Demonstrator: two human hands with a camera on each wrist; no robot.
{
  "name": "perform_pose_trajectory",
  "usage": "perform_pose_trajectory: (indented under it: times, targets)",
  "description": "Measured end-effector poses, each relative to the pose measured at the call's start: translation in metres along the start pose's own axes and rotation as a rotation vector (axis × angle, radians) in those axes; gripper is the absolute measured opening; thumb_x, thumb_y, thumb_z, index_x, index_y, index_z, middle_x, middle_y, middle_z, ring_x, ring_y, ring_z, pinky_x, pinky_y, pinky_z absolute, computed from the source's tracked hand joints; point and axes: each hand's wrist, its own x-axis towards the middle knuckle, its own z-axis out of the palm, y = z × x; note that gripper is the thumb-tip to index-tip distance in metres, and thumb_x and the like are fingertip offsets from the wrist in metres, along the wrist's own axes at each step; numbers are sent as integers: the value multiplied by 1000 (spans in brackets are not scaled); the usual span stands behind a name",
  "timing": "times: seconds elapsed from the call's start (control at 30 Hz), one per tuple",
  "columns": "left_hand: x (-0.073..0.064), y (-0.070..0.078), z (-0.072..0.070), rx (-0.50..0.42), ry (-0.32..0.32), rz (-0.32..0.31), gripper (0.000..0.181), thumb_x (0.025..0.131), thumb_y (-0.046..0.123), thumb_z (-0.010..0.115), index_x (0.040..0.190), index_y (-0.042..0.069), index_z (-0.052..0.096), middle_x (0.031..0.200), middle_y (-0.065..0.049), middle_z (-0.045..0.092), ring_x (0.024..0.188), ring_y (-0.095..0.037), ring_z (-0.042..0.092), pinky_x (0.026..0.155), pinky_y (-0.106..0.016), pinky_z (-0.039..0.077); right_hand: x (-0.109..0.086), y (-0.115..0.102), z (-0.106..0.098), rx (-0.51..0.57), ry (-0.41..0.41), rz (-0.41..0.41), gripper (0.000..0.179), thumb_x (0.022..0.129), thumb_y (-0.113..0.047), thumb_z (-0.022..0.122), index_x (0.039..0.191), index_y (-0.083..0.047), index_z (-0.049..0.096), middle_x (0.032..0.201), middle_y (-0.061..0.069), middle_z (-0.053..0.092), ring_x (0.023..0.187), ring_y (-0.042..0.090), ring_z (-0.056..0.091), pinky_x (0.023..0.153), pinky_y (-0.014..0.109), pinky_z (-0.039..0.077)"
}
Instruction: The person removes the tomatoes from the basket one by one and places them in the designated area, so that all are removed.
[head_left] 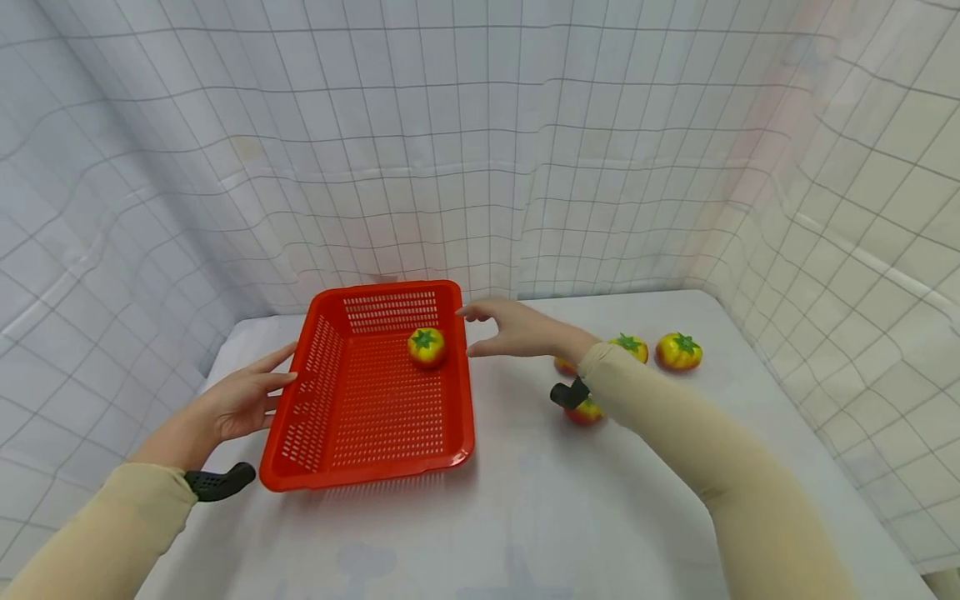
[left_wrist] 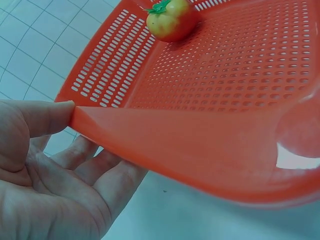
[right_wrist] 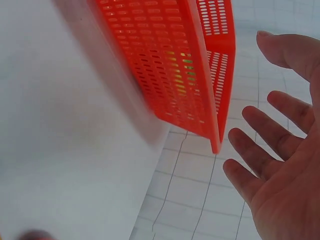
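Note:
A red perforated plastic basket (head_left: 367,482) sits on the left part of the white table. My left hand (head_left: 236,402) pinches its left rim, the thumb on top and the fingers beneath, as the left wrist view shows. Inside, near the right wall, lies a yellow-and-red tomato (head_left: 427,348) with a green leafy top. Beside the basket's right rim is my right hand (head_left: 517,328), thumb and fingers spread with nothing between them. In the right wrist view this hand (right_wrist: 285,165) appears apart from the basket wall (right_wrist: 155,55).
Several more tomatoes lie on the table (head_left: 540,517) to the right, among them one at the far right (head_left: 678,352). The right forearm partly hides others, including a low one (head_left: 585,412). White grid-patterned curtains (head_left: 480,167) enclose the table's back and sides.

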Motion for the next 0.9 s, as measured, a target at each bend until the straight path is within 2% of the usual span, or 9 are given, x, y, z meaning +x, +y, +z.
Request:
perform_pose_trajectory:
  times: [0.13,0.5,0.73,0.9]
  targets:
    - [0,0,0,-2,1,0,79,109,24,52,164,34,-2,126,1,61,108,-23,65,92,-45,57,18,-8,6,-10,-18,-22,67,91,-35,77,149,-13,52,145,7,54,133,25,49,106,44,46]
    - [1,-2,-2,6,11,4,79,108,25,53,164,35,-1,129,0,60,109,-24,65,93,-46,57,53,-25,18,-60,-64,-23,66,91,-30,78,149,-14,51,148,4,52,134,19,47,112,39,41]
    - [0,-1,-1,5,9,2,76,109,24,51,165,34,-1,130,-3,58,109,-24,64,92,-45,57,71,-25,23,-131,-86,-23,66,91,-29,78,150,-14,51,151,7,49,137,23,44,114,40,38]
    - [0,-2,0,1,10,4,76,109,23,50,165,34,0,130,-3,58,109,-24,64,92,-45,57,83,-22,25,-206,-93,-19,68,91,-28,78,150,-13,50,153,7,49,138,20,44,115,38,37]
